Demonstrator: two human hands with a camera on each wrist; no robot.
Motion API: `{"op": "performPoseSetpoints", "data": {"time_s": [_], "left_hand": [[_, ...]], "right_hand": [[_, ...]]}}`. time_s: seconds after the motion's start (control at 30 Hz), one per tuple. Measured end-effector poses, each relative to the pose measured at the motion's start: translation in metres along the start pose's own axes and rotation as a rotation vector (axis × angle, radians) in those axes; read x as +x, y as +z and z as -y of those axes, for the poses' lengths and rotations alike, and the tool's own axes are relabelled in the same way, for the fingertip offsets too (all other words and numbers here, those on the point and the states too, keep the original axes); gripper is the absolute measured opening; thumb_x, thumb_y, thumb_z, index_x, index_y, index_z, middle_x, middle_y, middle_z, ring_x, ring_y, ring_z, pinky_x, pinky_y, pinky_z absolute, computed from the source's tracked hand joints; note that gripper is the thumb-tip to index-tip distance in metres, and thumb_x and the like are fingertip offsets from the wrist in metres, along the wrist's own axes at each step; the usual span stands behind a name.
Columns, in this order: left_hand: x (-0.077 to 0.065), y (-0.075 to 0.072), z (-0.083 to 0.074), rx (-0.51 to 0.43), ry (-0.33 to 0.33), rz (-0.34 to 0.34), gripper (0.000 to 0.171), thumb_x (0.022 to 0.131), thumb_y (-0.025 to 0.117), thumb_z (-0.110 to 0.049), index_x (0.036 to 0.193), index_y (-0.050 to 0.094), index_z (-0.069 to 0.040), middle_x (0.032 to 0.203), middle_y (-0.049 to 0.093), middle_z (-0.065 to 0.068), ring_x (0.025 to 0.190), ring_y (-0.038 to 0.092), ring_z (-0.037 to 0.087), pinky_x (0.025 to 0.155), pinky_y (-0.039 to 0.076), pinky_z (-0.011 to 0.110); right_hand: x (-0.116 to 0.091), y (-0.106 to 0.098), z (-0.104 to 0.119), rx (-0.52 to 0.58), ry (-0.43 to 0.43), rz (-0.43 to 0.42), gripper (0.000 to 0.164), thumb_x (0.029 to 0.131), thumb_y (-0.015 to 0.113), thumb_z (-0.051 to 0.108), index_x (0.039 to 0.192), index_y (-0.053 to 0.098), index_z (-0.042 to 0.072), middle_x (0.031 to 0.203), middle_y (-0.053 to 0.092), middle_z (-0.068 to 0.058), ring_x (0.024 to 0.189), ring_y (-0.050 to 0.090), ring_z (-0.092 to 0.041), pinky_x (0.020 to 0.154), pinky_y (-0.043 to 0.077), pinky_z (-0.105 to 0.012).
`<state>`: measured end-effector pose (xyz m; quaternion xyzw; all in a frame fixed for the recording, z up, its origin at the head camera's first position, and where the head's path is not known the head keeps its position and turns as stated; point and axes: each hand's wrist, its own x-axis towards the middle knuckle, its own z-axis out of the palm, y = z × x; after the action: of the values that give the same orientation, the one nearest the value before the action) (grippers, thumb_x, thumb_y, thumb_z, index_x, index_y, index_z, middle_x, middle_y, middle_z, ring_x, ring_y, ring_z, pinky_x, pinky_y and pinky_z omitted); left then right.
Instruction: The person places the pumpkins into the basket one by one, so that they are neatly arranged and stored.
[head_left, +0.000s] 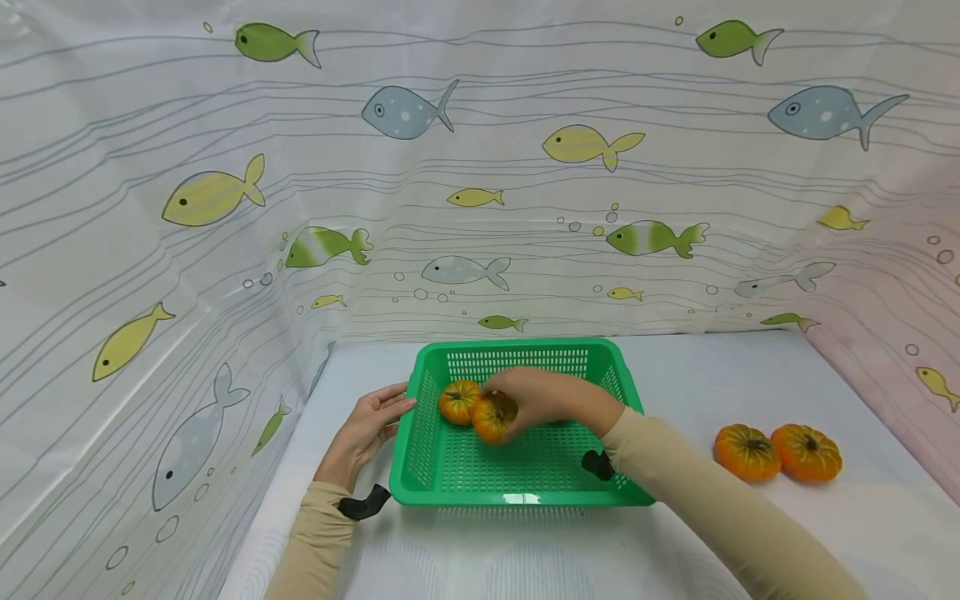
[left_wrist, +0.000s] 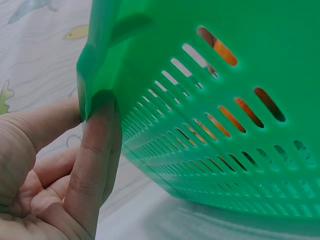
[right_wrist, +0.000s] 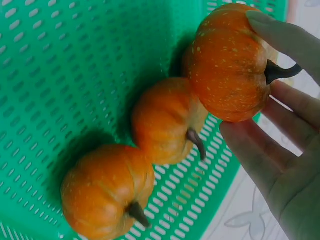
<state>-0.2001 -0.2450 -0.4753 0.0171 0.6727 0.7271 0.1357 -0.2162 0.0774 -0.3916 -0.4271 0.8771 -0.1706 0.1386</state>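
Note:
A small orange pumpkin [right_wrist: 230, 62] with a dark stem is held by my right hand [head_left: 536, 396], thumb on one side and fingers on the other. It is over the inside of a green plastic basket [head_left: 525, 498]. Beside it in the head view is another pumpkin [head_left: 458, 402], near the basket's left wall. The right wrist view shows a middle pumpkin [right_wrist: 167, 120] and a lower pumpkin [right_wrist: 107, 192] in the basket; my right hand mostly covers these in the head view. My left hand [head_left: 367, 429] pinches the rim [left_wrist: 86, 75] at the basket's left side.
Two more orange pumpkins, a left one [head_left: 747, 452] and a right one [head_left: 807, 453], sit side by side on the pale table [head_left: 697, 375], right of the basket. A fish-patterned curtain [head_left: 480, 167] stands behind the table and along its sides.

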Motion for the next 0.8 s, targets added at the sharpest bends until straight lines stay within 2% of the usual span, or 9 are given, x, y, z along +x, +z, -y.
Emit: {"op": "performPoseSetpoints", "data": {"time_s": [0.17, 0.6, 0.8], "left_hand": [[0.001, 0.000, 0.000, -0.002, -0.010, -0.014, 0.060, 0.102, 0.065, -0.008, 0.154, 0.039, 0.007, 0.112, 0.075, -0.008, 0.093, 0.075, 0.005, 0.077, 0.064, 0.022], [0.003, 0.000, 0.001, -0.001, -0.018, -0.019, 0.059, 0.102, 0.066, -0.008, 0.154, 0.041, 0.005, 0.110, 0.075, -0.008, 0.093, 0.075, 0.006, 0.078, 0.065, 0.024], [0.002, -0.001, 0.000, -0.007, -0.017, -0.018, 0.058, 0.102, 0.065, -0.007, 0.154, 0.041, 0.006, 0.111, 0.075, -0.007, 0.092, 0.075, 0.006, 0.077, 0.065, 0.024]], "right_hand": [[0.013, 0.008, 0.006, -0.034, -0.032, 0.049, 0.060, 0.082, 0.089, 0.027, 0.135, 0.065, 0.009, 0.131, 0.069, -0.002, 0.114, 0.062, -0.015, 0.102, 0.056, -0.030], [0.036, 0.029, 0.019, -0.097, -0.112, 0.153, 0.060, 0.083, 0.088, 0.025, 0.136, 0.066, 0.009, 0.133, 0.069, 0.000, 0.118, 0.062, -0.012, 0.106, 0.052, -0.023], [0.043, 0.034, 0.027, -0.112, -0.102, 0.190, 0.060, 0.082, 0.088, 0.024, 0.136, 0.067, 0.010, 0.133, 0.070, 0.001, 0.116, 0.064, -0.009, 0.105, 0.053, -0.022]]}}
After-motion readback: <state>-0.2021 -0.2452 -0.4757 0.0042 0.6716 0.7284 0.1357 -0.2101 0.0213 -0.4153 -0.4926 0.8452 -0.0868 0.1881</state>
